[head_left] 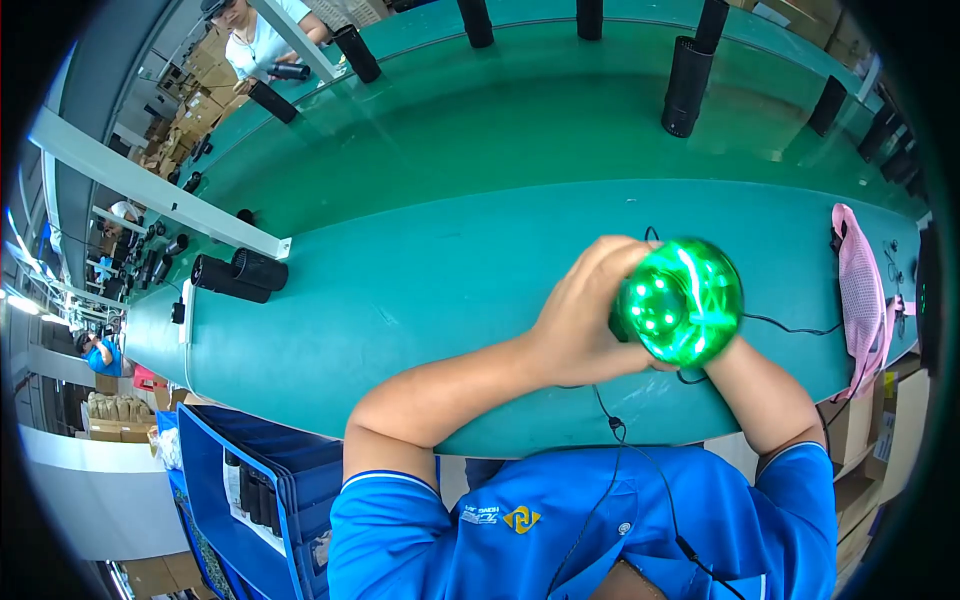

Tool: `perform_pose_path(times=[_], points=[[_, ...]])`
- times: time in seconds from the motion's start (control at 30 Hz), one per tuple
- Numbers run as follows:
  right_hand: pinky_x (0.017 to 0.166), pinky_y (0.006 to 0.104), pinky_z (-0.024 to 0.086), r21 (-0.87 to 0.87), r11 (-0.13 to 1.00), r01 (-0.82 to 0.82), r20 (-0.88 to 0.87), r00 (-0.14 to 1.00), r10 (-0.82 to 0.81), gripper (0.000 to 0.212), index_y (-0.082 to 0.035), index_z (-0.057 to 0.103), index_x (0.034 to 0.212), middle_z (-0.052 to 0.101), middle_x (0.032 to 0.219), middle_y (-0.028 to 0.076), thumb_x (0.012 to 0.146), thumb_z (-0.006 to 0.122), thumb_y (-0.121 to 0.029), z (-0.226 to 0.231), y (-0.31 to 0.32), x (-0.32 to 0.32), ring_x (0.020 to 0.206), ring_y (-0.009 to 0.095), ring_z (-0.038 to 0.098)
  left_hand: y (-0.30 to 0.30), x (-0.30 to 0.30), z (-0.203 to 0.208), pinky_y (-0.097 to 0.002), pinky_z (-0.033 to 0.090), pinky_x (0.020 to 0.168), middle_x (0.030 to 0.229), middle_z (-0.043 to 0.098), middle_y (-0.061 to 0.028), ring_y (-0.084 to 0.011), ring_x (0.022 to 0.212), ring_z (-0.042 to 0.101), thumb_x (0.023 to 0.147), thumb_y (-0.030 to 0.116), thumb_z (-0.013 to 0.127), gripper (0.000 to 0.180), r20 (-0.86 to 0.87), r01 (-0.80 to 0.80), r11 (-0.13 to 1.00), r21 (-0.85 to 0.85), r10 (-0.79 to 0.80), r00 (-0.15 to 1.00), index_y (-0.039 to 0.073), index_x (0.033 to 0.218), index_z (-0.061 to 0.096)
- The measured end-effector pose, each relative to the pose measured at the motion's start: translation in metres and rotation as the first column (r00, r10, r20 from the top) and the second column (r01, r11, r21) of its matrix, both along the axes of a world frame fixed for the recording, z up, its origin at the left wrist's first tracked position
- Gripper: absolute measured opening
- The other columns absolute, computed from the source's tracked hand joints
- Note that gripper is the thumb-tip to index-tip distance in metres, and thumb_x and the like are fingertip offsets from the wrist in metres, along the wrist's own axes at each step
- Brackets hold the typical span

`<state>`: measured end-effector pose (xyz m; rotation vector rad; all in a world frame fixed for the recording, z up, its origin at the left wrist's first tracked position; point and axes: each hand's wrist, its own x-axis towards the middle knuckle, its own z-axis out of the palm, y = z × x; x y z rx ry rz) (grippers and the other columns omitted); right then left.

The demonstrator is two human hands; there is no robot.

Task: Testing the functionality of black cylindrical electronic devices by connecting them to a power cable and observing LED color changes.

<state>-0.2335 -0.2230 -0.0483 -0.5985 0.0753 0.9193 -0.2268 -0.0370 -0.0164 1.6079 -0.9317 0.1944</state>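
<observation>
My left hand [585, 312] is wrapped round the side of a cylinder with a clear end glowing green [690, 300]. That end faces up toward me and shows a ring of bright light spots inside. Behind it, my right forearm [765, 395] reaches up to the same cylinder, but the cylinder hides the fingers of that hand. A thin black cable [795, 328] runs from near the cylinder to the right. Below my hands, another black cable [614, 424] hangs down across my blue shirt.
Two black cylinders [232, 278] lie at the bench's left by a white post. More stand on the green belt [450, 130], one tall black cylinder [687, 88] among them. A pink mesh bag [862, 290] lies right; blue crates [250, 490] stand lower left. A co-worker [265, 40] works across the belt.
</observation>
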Motion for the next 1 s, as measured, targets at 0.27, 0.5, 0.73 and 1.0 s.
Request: perform_pose_path(times=[0.27,0.5,0.73,1.0], points=[[0.054,0.0246,0.046,-0.139,0.989,0.052,0.332,0.943,-0.003,0.036,-0.002,0.048,0.115,0.060,0.087,0.013,0.081,0.061,-0.006,-0.008,-0.013,0.009,0.065,0.013,0.055,0.001,0.017,0.008,-0.0334,0.047,0.081,0.106,0.053,-0.0135,-0.0240,0.089,0.057,0.063,0.008,0.075,0.064,-0.451,-0.261,0.948,-0.182,0.156,0.879,0.000,0.118,0.042],[0.076,0.0300,0.048,-0.293,0.561,0.774,0.952,0.290,0.096,0.052,-0.001,0.046,0.122,0.058,0.110,0.014,0.074,0.066,-0.006,0.005,0.008,0.004,0.092,0.023,0.059,0.003,0.017,0.009,-0.0329,0.046,0.083,0.106,0.053,-0.0137,-0.0241,0.089,0.057,0.063,0.012,0.077,0.065,-0.331,-0.183,0.979,-0.090,0.144,0.933,0.000,0.117,0.042],[0.084,0.0360,0.048,-0.178,0.677,0.715,0.984,0.141,0.110,0.070,-0.003,0.043,0.127,0.056,0.118,0.013,0.064,0.073,-0.009,0.008,0.016,-0.014,0.101,0.026,0.058,0.000,-0.004,0.011,-0.0366,0.046,0.080,0.112,0.050,-0.0158,-0.0309,0.096,0.052,0.062,0.018,0.077,0.074,0.078,-0.104,0.991,-0.085,0.111,0.991,0.001,0.125,0.041],[0.091,0.0320,0.048,-0.256,0.796,0.549,0.637,0.715,-0.287,0.044,-0.007,0.048,0.117,0.057,0.112,0.007,0.078,0.066,0.000,-0.004,0.013,-0.023,0.099,0.016,0.057,-0.004,-0.006,0.014,-0.0371,0.046,0.078,0.111,0.051,-0.0148,-0.0312,0.095,0.051,0.051,0.005,0.073,0.079,0.271,-0.126,0.991,-0.035,0.131,0.954,0.003,0.125,0.042]])
